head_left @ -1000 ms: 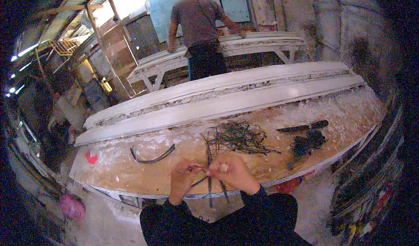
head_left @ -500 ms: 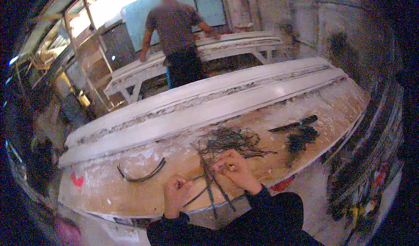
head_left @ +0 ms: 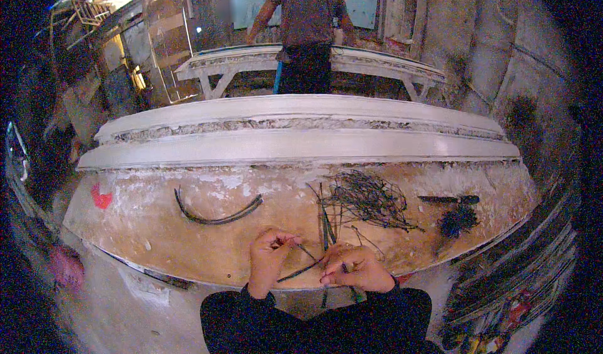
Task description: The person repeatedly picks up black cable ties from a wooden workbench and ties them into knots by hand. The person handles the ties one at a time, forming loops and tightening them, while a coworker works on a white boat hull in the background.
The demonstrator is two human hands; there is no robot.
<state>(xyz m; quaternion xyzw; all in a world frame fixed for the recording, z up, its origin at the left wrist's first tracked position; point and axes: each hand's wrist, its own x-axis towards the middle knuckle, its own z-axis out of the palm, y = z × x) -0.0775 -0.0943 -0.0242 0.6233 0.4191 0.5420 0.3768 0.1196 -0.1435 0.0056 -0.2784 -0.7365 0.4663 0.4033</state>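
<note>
My left hand is closed, its thumb and fingertips pinching the end of a thin dark strip above the front of the wooden table. My right hand is closed too, fingers bent around a dark strip near the table's front edge. Between and beyond the hands, more dark strips cross each other. A loose tangle of thin black strands lies just past the right hand. Off to the left rests a pair of curved black strips.
A dark-handled knife lies right of the tangle, beside a black clump. Long white mouldings run along the table's far side. A person stands behind, at another white bench. A red scrap lies far left.
The view has levelled and shifted. My right hand has come away from the tangle toward the table's front edge, and my left hand is now nearer to it. The person behind stands more upright.
</note>
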